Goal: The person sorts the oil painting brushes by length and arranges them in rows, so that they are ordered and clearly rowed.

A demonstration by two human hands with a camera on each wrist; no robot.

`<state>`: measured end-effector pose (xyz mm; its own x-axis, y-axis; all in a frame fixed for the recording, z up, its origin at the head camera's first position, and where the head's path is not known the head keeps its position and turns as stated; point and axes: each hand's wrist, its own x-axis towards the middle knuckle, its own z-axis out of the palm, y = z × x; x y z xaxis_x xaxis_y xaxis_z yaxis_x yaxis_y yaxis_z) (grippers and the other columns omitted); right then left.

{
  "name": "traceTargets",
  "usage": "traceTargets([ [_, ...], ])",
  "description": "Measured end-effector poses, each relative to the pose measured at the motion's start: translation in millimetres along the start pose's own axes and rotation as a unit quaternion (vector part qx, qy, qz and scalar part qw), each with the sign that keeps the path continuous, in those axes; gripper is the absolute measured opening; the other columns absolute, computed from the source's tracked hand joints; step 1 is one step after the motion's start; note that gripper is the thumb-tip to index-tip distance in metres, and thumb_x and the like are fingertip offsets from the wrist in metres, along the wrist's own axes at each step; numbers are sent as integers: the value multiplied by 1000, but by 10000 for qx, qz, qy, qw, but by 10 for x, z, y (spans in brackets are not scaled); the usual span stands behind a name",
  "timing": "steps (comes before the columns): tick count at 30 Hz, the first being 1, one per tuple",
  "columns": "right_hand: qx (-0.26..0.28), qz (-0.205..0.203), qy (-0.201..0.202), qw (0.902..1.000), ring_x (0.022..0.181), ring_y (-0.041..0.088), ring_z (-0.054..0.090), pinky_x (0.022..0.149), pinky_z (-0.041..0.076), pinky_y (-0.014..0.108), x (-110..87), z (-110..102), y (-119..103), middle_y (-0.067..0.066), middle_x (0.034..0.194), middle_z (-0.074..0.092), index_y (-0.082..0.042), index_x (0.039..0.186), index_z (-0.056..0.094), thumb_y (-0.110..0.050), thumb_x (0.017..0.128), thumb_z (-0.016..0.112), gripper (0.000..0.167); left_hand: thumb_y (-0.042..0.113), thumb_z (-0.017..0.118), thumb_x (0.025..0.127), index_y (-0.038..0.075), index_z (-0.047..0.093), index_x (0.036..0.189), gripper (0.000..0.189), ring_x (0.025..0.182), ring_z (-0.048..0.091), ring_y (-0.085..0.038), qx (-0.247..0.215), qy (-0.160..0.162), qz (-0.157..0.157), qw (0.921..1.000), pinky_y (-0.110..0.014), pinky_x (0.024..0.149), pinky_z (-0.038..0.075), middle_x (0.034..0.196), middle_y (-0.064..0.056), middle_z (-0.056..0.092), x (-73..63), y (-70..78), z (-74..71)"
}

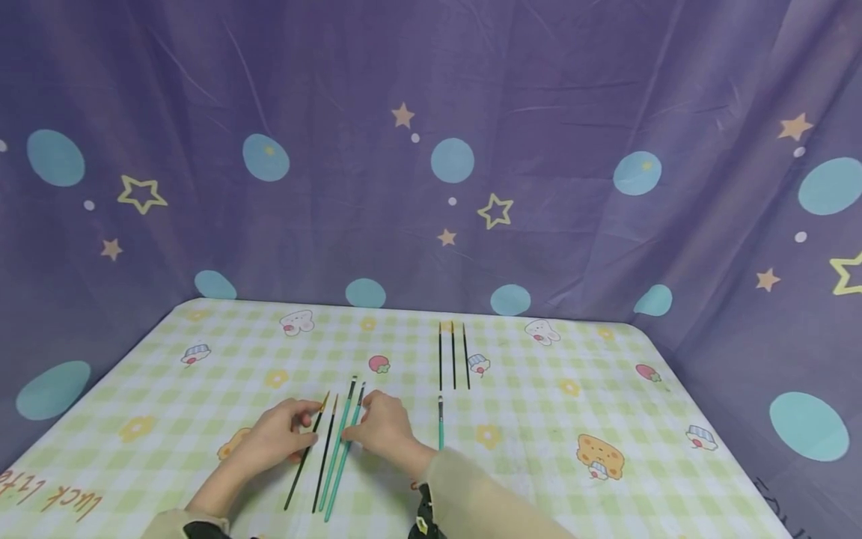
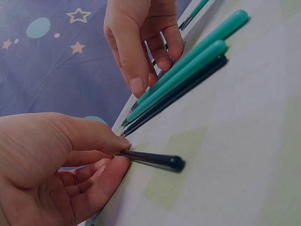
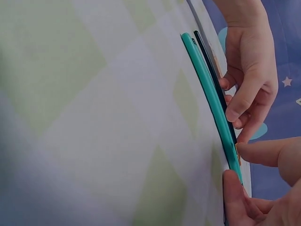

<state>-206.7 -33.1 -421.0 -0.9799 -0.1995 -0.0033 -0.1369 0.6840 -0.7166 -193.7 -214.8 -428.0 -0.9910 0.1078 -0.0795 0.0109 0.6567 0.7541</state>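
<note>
My left hand pinches a black paintbrush between thumb and fingers; its dark handle end points out toward the left wrist camera. A second black paintbrush lies just to its right. Beside that are two teal paintbrushes, one on the left and one on the right. My right hand has its thumb and forefinger around the right teal brush, near its bristle end. In the right wrist view, the teal handle runs down between those fingers.
Three thin black paintbrushes lie side by side farther back on the checked tablecloth. One more teal paintbrush lies in front of them, partly behind my right sleeve. A purple curtain hangs behind the table.
</note>
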Motion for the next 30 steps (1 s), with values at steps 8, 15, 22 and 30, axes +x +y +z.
traceTargets([
  [8,-369,-168,-93,9991,52,9,47,47,40,19,31,9,3,-4,61,52,-1,105,63,-19,64,79,48,6,67,77,-1,54,123,48,50,47,-15,26,30,-16,10000,-28,44,49,85,-4,48,12,11,-5],
  [15,-710,-417,-213,9964,67,13,56,63,50,21,20,-38,-13,3,77,63,0,103,65,-15,63,78,45,6,66,77,-1,53,123,48,49,48,-16,86,17,-33,10000,-27,45,49,84,-5,48,-4,33,-6],
  [22,481,-61,-344,9982,35,9,51,45,46,18,-29,-25,15,-3,53,52,0,111,60,-7,67,74,46,5,67,76,-1,54,123,48,51,48,-15,62,38,-64,10000,-28,45,49,84,-5,48,1,16,8],
  [30,1195,105,-404,9920,44,14,56,43,47,21,-49,-106,50,-2,68,54,1,110,60,-3,69,72,43,5,67,77,-1,53,123,48,51,48,-16,32,14,-35,10000,-27,45,50,85,-5,48,6,16,2],
])
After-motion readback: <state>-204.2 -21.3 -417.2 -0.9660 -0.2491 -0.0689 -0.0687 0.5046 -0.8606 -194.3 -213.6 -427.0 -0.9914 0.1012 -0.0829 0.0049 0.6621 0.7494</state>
